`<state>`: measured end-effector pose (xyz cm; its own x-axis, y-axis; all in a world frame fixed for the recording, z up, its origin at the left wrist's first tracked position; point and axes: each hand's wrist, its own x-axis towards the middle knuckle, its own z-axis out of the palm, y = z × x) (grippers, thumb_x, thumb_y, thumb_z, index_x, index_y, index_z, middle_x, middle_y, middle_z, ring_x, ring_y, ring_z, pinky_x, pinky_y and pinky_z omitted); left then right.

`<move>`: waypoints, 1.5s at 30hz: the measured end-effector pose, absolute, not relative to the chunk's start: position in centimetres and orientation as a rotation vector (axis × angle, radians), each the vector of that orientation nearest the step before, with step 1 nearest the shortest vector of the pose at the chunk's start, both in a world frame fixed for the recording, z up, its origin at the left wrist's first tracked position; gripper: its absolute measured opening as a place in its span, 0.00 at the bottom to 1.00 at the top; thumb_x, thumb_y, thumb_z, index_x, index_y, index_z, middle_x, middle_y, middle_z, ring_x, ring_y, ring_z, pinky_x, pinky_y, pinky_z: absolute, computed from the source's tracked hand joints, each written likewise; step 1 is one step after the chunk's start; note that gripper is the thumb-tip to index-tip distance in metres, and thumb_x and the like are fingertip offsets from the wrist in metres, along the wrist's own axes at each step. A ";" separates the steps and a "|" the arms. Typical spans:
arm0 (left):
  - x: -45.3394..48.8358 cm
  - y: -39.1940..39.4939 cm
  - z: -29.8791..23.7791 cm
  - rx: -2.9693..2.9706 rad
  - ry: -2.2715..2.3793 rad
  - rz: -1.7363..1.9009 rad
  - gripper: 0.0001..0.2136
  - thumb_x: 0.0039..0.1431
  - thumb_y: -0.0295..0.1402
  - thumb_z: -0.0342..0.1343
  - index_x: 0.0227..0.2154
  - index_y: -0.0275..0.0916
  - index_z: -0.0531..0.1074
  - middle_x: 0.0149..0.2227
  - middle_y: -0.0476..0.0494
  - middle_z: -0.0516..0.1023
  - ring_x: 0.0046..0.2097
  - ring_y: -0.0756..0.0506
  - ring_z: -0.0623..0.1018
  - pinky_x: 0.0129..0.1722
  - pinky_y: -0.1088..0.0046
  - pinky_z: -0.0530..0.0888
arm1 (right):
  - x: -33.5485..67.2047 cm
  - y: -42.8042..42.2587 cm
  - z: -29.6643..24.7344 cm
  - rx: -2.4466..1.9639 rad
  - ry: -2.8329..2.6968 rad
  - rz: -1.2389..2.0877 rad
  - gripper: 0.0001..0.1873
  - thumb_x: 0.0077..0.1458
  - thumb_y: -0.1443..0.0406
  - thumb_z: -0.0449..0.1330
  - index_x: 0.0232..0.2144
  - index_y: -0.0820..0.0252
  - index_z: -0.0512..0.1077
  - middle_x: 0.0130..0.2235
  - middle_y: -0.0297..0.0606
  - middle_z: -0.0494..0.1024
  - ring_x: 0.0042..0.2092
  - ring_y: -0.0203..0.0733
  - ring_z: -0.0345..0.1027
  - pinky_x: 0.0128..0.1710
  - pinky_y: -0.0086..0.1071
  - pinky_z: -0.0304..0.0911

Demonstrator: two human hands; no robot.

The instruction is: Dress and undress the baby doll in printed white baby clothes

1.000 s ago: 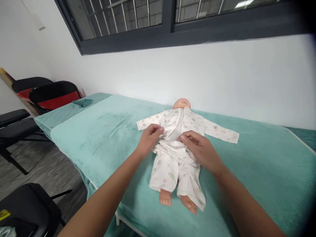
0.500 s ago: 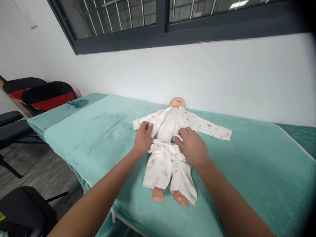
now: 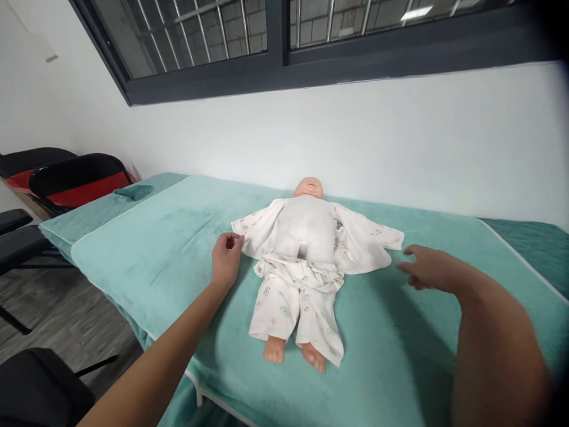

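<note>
A baby doll (image 3: pixel 304 228) lies on its back on a teal blanket (image 3: pixel 169 249), head toward the wall. Its white printed jacket (image 3: pixel 360 246) is spread wide open to both sides, baring the cloth torso. White printed trousers (image 3: pixel 293 302) cover the legs, and the bare feet point toward me. My left hand (image 3: pixel 226 261) rests on the blanket by the jacket's left flap, fingers loosely curled at its edge. My right hand (image 3: pixel 429 268) hovers low to the right of the jacket's right sleeve, fingers stretched out and holding nothing.
The blanket covers a long table against a white wall under a dark-framed window (image 3: pixel 284 41). Black and red folding chairs (image 3: pixel 71 181) stand at the far left. A black seat (image 3: pixel 35 385) is at the bottom left over grey floor.
Both hands pulled the jacket flaps apart and moved outward. The jacket went from nearly closed over the chest to lying fully open. My right hand let go and swung right.
</note>
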<state>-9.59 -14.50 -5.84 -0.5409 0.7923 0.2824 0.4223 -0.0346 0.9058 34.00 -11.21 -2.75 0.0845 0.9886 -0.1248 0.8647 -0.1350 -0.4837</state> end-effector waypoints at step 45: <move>-5.5 -5.3 -4.8 1.613 1.435 1.125 0.16 0.59 0.48 0.51 0.25 0.40 0.66 0.26 0.52 0.67 0.32 0.48 0.66 0.30 0.74 0.62 | 22.3 -6.8 -3.7 -1.356 -1.699 1.060 0.19 0.55 0.49 0.57 0.26 0.58 0.69 0.26 0.31 0.70 0.30 0.37 0.61 0.30 0.31 0.57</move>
<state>-5.50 -5.29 -4.81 0.0122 0.9876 0.1562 0.3876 -0.1487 0.9098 22.25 -6.79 -3.68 -0.1998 0.9792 0.0351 0.3992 0.1141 -0.9097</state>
